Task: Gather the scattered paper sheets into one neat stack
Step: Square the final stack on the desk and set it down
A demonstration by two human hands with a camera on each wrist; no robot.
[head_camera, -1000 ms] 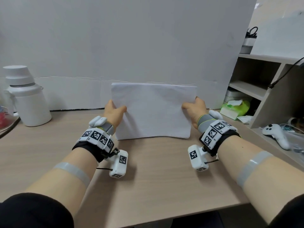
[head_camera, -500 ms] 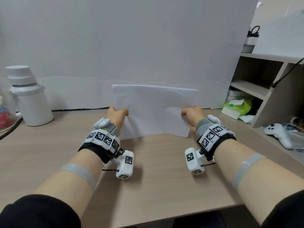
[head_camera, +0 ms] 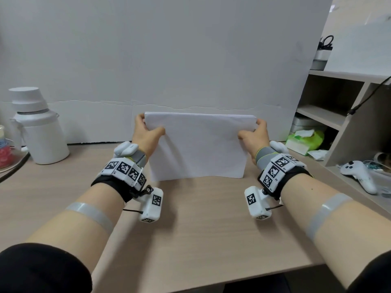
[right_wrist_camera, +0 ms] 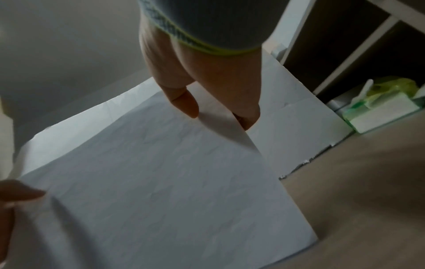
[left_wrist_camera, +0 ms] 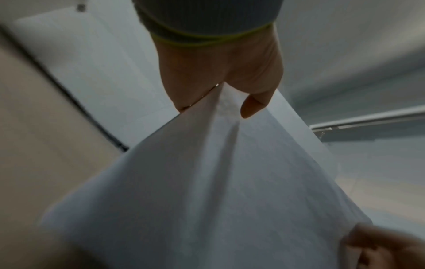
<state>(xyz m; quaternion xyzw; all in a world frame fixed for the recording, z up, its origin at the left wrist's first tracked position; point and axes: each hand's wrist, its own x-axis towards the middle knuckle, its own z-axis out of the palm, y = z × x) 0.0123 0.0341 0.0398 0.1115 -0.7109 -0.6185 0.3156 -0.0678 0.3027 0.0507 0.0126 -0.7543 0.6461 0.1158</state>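
- The bench (head_camera: pixel 190 218) is carrying the work; near its middle the paper stack (head_camera: pixel 198 144) is standing on its long lower edge, leaning a little away from the person, in front of the white backdrop.
- The stack is looking thin and light, and it will likely be floppy: standing up like this it is bowing slightly, so I would judge it needs support on both short sides, up near the top corners, where it is being held.
- The sheets are probably slick against each other, so a loose hold may let them fan out of line.
- The left hand (head_camera: pixel 146 136) is pinching the left edge, thumb on the near face and fingers (head_camera: pixel 140 120) wrapping behind.
- The right hand (head_camera: pixel 254 138) is pinching the right edge the same way, its thumb (right_wrist_camera: pixel 184 102) lying on the near face.
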